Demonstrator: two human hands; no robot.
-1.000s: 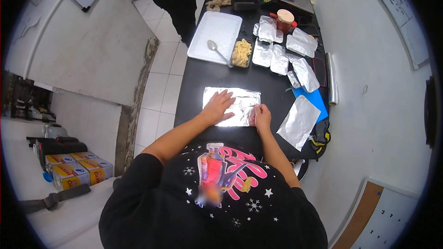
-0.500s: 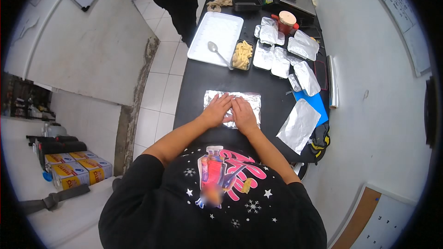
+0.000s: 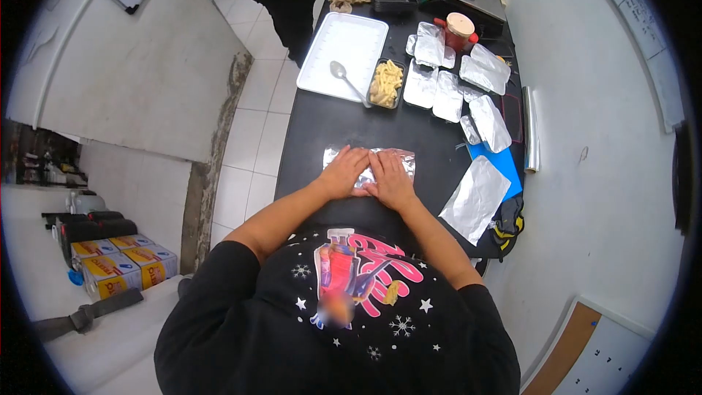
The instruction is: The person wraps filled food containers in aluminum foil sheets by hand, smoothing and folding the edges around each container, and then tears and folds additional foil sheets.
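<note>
A foil sheet (image 3: 407, 164), folded into a narrow strip, lies flat on the black table (image 3: 307, 139) in front of my body. My left hand (image 3: 345, 172) rests on its left half, fingers stretched out. On its right half lies my right hand (image 3: 391, 178), also spread flat, with the fingertips of both hands close together. Beyond the foil stands an open black container of pasta (image 3: 386, 83), uncovered. Beside it a spoon (image 3: 348, 82) lies across a white tray (image 3: 342, 51). To the right is a loose foil sheet (image 3: 477, 199).
Several foil-covered containers (image 3: 446, 95) stand at the back right, near a red pot (image 3: 459, 32). Behind them is a scale (image 3: 468, 0) with a small pasta container on it. A foil roll (image 3: 531, 132) is by the right wall. A person in dark trousers (image 3: 281, 0) stands beyond the table.
The foil sheet has become narrower from front to back. My right hand has moved left from the foil's right edge to beside my left hand and now lies flat.
</note>
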